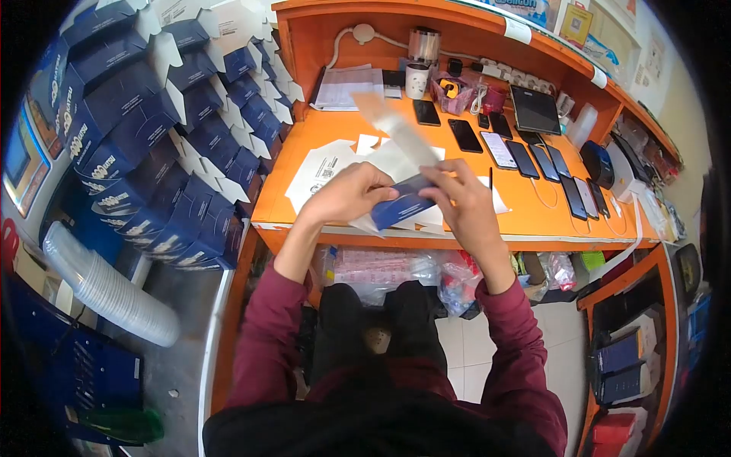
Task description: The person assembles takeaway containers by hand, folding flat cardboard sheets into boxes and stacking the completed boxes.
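Observation:
Both hands hold one piece of blue and white card above the front edge of the orange desk (pixel 289 209). My left hand (pixel 346 192) pinches the left end of its blue part (pixel 400 204), thumb on top. On the right side, my right hand (pixel 459 199) has its fingers closed on the upper right edge of the same card. A pale flap, blurred by motion, sticks up from it toward the back left. Under and behind the hands lie flat white card sheets (pixel 324 169) with small print.
Stacked open blue boxes (pixel 129 99) rise at the left, above a sleeve of nested plastic cups (pixel 114 289). Several phones (pixel 499 150) lie on the desk's right half, near a black tablet (pixel 534 109). A white cup (pixel 416 81) and a pink basket (pixel 451 93) stand at the back.

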Demonstrator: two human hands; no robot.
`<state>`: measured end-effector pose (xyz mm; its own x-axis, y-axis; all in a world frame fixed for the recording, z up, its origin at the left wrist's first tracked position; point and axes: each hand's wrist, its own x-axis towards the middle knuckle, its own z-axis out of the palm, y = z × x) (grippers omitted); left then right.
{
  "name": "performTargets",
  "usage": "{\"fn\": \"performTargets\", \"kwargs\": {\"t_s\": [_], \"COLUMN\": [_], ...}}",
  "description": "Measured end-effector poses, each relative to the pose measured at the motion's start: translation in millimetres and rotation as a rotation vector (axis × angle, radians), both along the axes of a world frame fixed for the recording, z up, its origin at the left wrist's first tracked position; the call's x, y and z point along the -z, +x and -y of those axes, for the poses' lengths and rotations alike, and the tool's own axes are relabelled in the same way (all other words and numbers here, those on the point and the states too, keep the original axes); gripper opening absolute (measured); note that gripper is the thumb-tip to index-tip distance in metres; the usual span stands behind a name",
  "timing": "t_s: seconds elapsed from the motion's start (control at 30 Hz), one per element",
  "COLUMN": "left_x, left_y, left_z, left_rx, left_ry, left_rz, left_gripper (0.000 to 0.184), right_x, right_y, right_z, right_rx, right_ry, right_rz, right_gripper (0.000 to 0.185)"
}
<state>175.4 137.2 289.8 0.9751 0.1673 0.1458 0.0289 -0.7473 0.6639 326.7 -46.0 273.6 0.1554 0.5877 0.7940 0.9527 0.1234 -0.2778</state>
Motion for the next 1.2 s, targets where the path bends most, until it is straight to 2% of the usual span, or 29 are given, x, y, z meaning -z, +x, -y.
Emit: {"fn": "performTargets", "kwargs": {"t_s": [0.1,0.2,0.3,0.4,0.5,0.6,0.7,0.8,0.83,0.93,0.97,1.07,1.1,1.2], "left_x": [1.4,5.9,-6.7,-5.7,-11.3,-2.6,16.7,41.4,37.9,41.3,44.7,43.3,38.9,32.1], "left_y": [-2.5,0.6,-0.3,1.5,-0.9,-0.3,-11.0,-26.3,-31.2,-22.7,-19.3,-14.9,-18.8,-14.1], "left_z": [0.6,-2.1,0.1,-0.9,-4.8,-12.1,-29.3,-43.3,-31.4,-10.2,-9.8,-7.6,0.5,3.8], "left_rx": [-0.005,0.011,0.105,0.045,0.101,0.137,0.086,0.152,0.137,-0.067,-0.097,-0.175,-0.270,-0.170], "left_ry": [0.165,0.277,0.105,0.286,0.254,0.093,-0.478,-0.412,-0.378,0.037,0.009,0.072,-0.082,0.233], "left_rz": [0.085,0.122,0.078,0.111,0.001,-0.029,0.190,0.529,0.553,0.464,0.499,0.682,0.659,0.752], "left_gripper": [0.024,0.024,0.023,0.022,0.023,0.035,0.051,0.066,0.045,0.033,0.028,0.025,0.024,0.024], "right_x": [-0.8,0.9,-0.7,4.5,6.0,3.8,0.9,16.9,16.7,16.9,14.2,14.5,14.6,11.1], "right_y": [3.5,3.3,0.8,-1.0,8.2,5.2,3.4,17.1,14.5,0.2,-3.9,-3.8,-4.2,-10.4], "right_z": [5.2,2.7,2.6,0.1,1.6,-4.8,-10.7,-15.7,-16.8,-18.2,-17.1,-15.0,-13.9,-9.4], "right_rx": [-0.041,-0.002,0.095,0.090,-0.014,0.040,0.193,0.134,0.075,-0.059,-0.067,-0.103,-0.109,-0.117], "right_ry": [-0.137,-0.153,-0.048,-0.053,-0.139,-0.106,-0.218,-0.280,-0.261,-0.236,-0.237,-0.204,-0.191,-0.165], "right_rz": [0.054,0.115,0.103,0.140,0.097,0.118,0.159,0.037,-0.021,-0.148,-0.161,-0.259,-0.284,-0.301], "right_gripper": [0.028,0.027,0.026,0.026,0.026,0.025,0.024,0.023,0.022,0.020,0.019,0.018,0.018,0.016]}}
